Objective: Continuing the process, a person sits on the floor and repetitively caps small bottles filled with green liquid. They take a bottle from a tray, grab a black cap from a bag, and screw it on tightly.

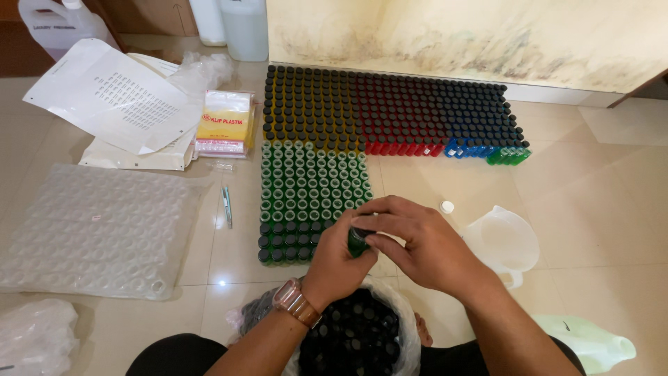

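Cap bag (407,327) below; both hands grip sm. green bottle (358,241).

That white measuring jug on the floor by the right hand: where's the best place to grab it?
Take the white measuring jug by its loop handle, which sticks out at the near edge toward the person. Come in from the near side, below the right hand; the wide round body looks harder to hold.

Both hands, left hand (339,263) and right hand (417,240), around a small green bottle (358,241) (black cap) above a bag of caps (356,338).
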